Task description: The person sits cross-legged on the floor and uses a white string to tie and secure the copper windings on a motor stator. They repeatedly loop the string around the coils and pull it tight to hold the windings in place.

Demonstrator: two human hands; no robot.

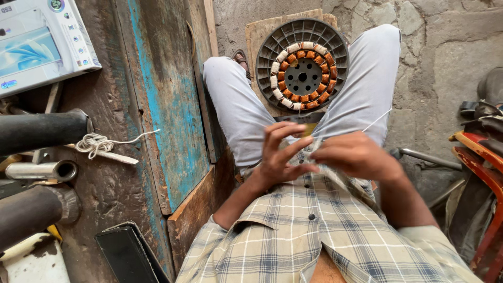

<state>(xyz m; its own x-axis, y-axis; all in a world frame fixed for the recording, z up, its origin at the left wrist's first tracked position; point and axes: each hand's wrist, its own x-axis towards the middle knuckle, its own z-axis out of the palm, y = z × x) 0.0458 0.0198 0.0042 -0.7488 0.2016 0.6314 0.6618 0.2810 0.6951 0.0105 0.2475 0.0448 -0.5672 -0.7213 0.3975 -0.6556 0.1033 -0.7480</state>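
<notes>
Pinching white thread (378,119) between my left hand (277,157) and right hand (356,156), both grips narrow; overtension risks snapping it above the motor stator (302,65).

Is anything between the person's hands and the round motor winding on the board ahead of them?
Nothing visible. Left hand and right hand work white thread over the lap; the motor winding lies beyond on the wooden board, between the knees, with open space between.

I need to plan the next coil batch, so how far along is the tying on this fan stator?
On the stator, white binding covers the left arc; the rest of the copper coils look bare. In hand: left hand and right hand work a white thread at the lap. Left: most of the ring.
</notes>
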